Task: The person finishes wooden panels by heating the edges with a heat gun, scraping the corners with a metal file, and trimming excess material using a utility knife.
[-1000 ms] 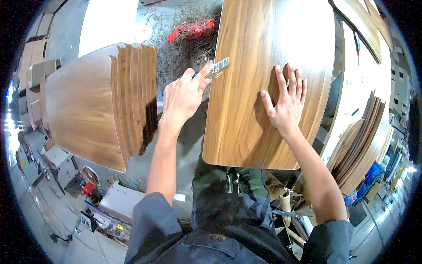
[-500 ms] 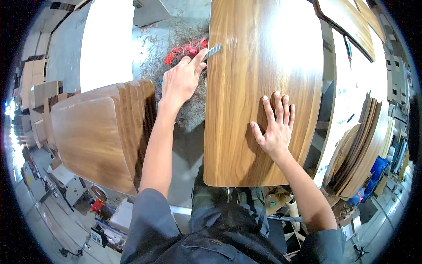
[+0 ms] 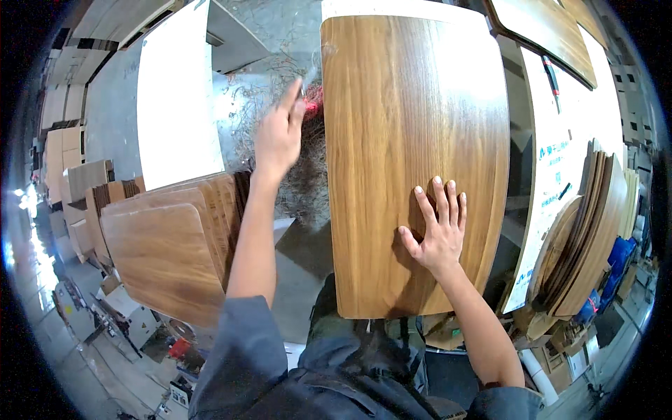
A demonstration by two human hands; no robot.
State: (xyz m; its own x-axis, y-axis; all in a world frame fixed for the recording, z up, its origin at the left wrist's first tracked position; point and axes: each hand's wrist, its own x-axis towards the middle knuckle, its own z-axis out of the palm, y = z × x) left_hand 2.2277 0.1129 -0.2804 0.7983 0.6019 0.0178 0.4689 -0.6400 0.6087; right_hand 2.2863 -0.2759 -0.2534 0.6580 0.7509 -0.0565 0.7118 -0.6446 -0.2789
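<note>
A wood-grain panel [image 3: 413, 126] with rounded corners lies lengthwise in front of me. My right hand [image 3: 439, 241] rests flat on its near right part, fingers spread. Beside the panel's far left edge, my left hand [image 3: 277, 143] is closed with the index finger extended. It grips a thin metal blade [image 3: 310, 75], blurred by motion; most of whatever it holds is hidden by the fingers. Below the blade, red scraps [image 3: 313, 103] lie among a heap of thin curled shavings [image 3: 304, 157].
A stack of similar wood-grain panels [image 3: 157, 245] stands at left, near my left forearm. To the right, more panels [image 3: 591, 231] stand on edge beside a white printed sheet [image 3: 549, 182] bearing a red-and-black tool [image 3: 551, 77]. Another panel [image 3: 546, 35] lies at far right.
My left hand has drawn the blade off the panel's face, leftward past its edge. The view has shifted, so the panel's far edge now shows. My right hand stays flat on the panel.
</note>
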